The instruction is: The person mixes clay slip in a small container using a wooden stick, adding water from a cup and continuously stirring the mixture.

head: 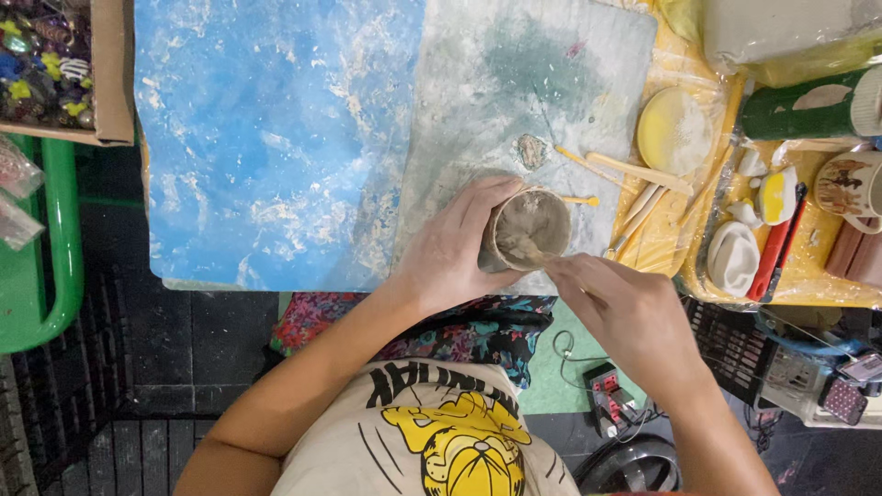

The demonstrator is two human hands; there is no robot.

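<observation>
At the tabletop (276,138) edge, left hand (450,253) is cupping a soft clay cup (525,230) while right hand (625,308) is pinching, seemingly, a tool inside; squeezing could dent it.

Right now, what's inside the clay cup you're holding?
Inside the clay cup, the tip of a tool held by the right hand presses on the wet grey inner wall. The left hand covers the cup's outer left side; the bottom is too blurred to tell.

One clay cup (528,230), one yellow disc (673,130), one green can (808,106). Two boards: one blue (266,138), one grey (514,83). One printed mug (850,188)
</observation>
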